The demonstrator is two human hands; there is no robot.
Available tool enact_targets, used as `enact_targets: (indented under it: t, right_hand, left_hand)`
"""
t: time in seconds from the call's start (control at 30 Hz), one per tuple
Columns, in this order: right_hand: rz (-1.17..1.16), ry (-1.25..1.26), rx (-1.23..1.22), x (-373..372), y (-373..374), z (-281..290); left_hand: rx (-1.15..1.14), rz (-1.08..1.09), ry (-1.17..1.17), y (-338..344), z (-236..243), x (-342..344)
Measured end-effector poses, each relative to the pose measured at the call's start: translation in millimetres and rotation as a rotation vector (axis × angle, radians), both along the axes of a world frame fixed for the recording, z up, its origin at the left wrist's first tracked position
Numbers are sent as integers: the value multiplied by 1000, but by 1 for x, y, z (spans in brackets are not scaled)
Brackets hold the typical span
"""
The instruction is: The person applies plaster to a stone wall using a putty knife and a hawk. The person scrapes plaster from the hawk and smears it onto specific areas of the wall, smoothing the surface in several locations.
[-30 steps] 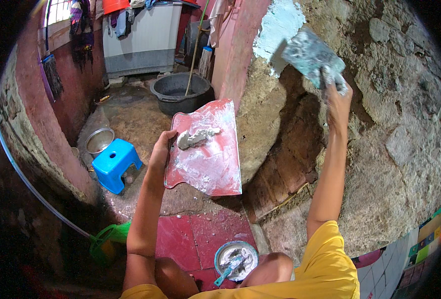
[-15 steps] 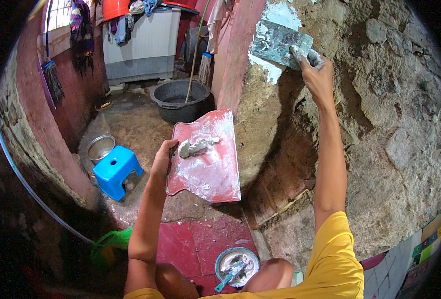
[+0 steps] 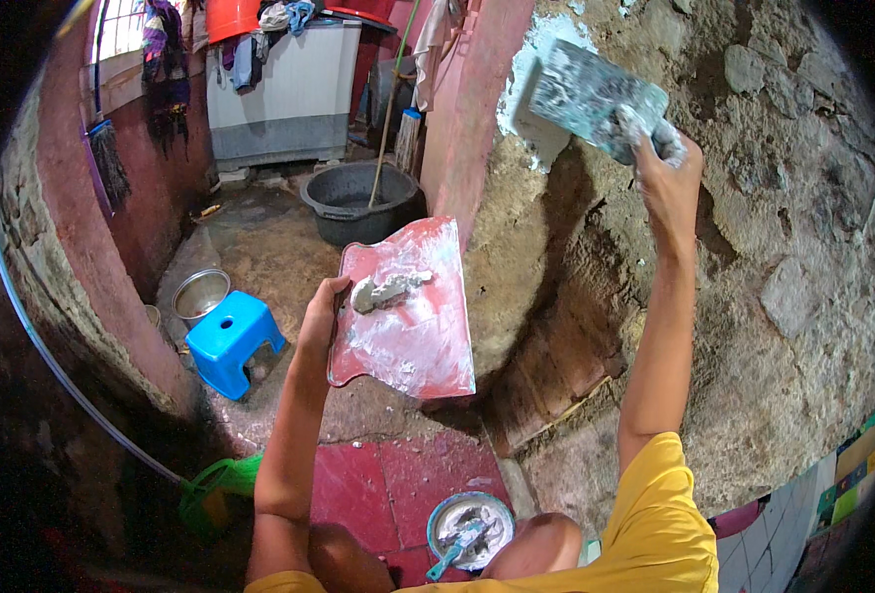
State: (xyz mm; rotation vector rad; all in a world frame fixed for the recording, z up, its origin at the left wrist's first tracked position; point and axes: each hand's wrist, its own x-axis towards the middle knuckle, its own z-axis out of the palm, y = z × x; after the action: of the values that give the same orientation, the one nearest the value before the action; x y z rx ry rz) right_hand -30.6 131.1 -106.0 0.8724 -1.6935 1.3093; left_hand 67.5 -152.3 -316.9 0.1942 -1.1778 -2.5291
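My left hand (image 3: pixel 325 308) grips the left edge of a flat red board (image 3: pixel 413 346) smeared with white. A lump of grey-white paste (image 3: pixel 390 291) lies on its upper half. Up at the right, my right hand (image 3: pixel 667 163), its fingers coated with paste, is closed on a flat greenish scraper blade (image 3: pixel 596 97). The blade is held tilted close to the rough wall (image 3: pixel 754 237), just right of a patch of white plaster (image 3: pixel 548 40). Between my knees stands a round tub of white paste (image 3: pixel 492 519) with a teal-handled putty knife (image 3: pixel 459 546) in it.
A blue stool (image 3: pixel 230 341) and a metal bowl (image 3: pixel 201 294) are on the floor at left. Farther back are a black basin (image 3: pixel 358 225) with a pole in it and a white-and-grey tub (image 3: pixel 279 94) under hanging clothes. A pink pillar (image 3: pixel 462 148) borders the wall.
My right hand has moved right and slightly down with the scraper, which is tilted more and uncovers some of the white plaster. The board in my left hand has hardly moved.
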Motion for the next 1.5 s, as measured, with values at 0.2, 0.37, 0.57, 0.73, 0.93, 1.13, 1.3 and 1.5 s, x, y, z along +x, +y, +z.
enact_targets:
  t: [0.2,0.37,0.57,0.73,0.93,1.13,1.3,1.5]
  right_hand:
    - [-115,190,12,24,-33,0]
    - [-196,327,-27,34,-63,3]
    - [-303,444,-57,27,-74,15]
    - [-301,384,-44,14,-76,21]
    - [-356,367,-25,12,-77,13]
    - [-341,348,-38,11,-83,-1]
    - [-370,326,-12,16,-81,-18]
    - [-321,295,-24,24,-85,-35]
  left_hand:
    - [8,16,20,5,3,5]
    - [60,-25,46,3,-7,-1]
    - [86,-66,66,4,-4,0]
    - [120,-80,52,-2,-9,0]
    - [131,-72,24,0,2,8]
    - [140,-79,23,-5,-6,5]
    - [112,-65,39,1,0,8]
    - [128,-69,18,-2,-6,3]
